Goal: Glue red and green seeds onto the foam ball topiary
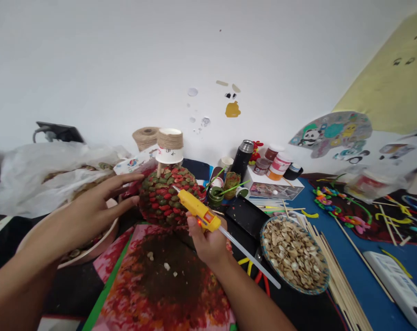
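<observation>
My right hand [210, 241] is wrapped round a yellow hot glue gun [199, 209] with a long translucent glue stick [251, 257] out of its back. The gun's nozzle points at a rounded form [165, 197] covered in red and dark green scale-like pieces, close to its surface. A paper cup wound with twine [170, 146] shows above that form. My left hand [106, 197] is beside the form's left side, fingers stretched out and thumb apart, with nothing seen in it. Whether its fingertips touch the form I cannot tell. Below lies a red-and-brown painted sheet [125, 294] with small pale bits.
A woven basket of dried shell-like pieces [294, 253] stands at right, near wooden sticks [335, 276] and a black tray [246, 216]. Behind are paint jars [279, 166] on a white box and a black flask [242, 158]. A pink bowl [108, 236] and plastic bag [49, 174] are at left.
</observation>
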A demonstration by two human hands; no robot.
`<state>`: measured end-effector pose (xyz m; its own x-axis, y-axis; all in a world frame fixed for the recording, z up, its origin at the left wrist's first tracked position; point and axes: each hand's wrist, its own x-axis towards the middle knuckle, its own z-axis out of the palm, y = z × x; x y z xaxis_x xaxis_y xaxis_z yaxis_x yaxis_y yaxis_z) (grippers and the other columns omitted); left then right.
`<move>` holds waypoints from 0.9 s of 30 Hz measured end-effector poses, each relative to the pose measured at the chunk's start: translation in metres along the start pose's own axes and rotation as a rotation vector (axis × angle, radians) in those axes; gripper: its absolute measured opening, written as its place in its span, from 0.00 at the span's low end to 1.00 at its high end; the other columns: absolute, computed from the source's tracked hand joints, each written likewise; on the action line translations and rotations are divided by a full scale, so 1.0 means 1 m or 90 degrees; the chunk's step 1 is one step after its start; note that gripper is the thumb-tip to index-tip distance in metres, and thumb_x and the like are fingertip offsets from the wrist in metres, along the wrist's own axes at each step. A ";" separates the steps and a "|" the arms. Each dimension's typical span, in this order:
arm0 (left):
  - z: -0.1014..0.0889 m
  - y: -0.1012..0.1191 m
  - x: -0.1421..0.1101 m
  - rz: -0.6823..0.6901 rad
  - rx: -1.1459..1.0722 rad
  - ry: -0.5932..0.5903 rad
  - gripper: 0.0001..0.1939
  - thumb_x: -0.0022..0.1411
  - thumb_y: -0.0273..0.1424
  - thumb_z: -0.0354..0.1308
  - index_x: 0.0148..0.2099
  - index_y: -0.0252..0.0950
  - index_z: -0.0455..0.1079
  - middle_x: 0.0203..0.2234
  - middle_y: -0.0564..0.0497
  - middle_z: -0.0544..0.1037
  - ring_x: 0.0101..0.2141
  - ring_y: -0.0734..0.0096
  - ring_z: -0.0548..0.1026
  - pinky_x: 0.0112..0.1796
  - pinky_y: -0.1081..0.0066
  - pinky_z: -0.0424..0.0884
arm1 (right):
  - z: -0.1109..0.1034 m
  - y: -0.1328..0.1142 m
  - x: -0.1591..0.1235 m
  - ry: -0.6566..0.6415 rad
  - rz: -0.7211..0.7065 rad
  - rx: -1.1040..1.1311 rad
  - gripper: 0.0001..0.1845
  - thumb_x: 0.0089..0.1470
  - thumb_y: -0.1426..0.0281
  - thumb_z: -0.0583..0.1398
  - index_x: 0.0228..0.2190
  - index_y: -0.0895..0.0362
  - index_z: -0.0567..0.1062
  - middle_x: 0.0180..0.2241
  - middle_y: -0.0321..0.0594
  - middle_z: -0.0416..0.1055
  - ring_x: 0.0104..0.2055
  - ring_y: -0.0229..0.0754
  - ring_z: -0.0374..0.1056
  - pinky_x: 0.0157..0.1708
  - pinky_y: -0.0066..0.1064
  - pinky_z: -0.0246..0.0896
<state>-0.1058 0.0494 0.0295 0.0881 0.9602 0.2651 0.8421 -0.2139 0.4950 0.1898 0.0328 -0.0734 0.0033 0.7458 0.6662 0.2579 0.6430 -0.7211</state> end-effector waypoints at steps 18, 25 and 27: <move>-0.021 -0.022 -0.044 -0.089 -0.008 -0.031 0.33 0.72 0.63 0.50 0.51 0.44 0.85 0.46 0.47 0.91 0.44 0.50 0.86 0.48 0.60 0.79 | 0.000 0.003 -0.007 -0.024 0.026 0.018 0.18 0.77 0.54 0.65 0.43 0.52 0.89 0.31 0.45 0.87 0.22 0.45 0.79 0.21 0.32 0.76; 0.024 0.028 -0.025 0.257 0.108 0.144 0.23 0.82 0.49 0.56 0.66 0.41 0.78 0.57 0.39 0.85 0.56 0.47 0.83 0.57 0.51 0.79 | -0.001 -0.001 -0.004 -0.007 0.021 0.017 0.17 0.77 0.55 0.65 0.42 0.52 0.89 0.26 0.41 0.83 0.20 0.44 0.77 0.22 0.32 0.75; 0.038 0.036 -0.019 0.339 0.147 0.164 0.24 0.81 0.46 0.61 0.70 0.41 0.74 0.63 0.36 0.81 0.62 0.42 0.79 0.63 0.45 0.76 | -0.001 -0.002 -0.002 0.005 0.012 0.020 0.16 0.77 0.56 0.65 0.42 0.52 0.89 0.25 0.40 0.82 0.20 0.45 0.77 0.22 0.32 0.75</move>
<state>-0.0571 0.0302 0.0107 0.4196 0.6532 0.6302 0.8143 -0.5777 0.0566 0.1905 0.0296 -0.0735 0.0149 0.7562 0.6542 0.2265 0.6347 -0.7388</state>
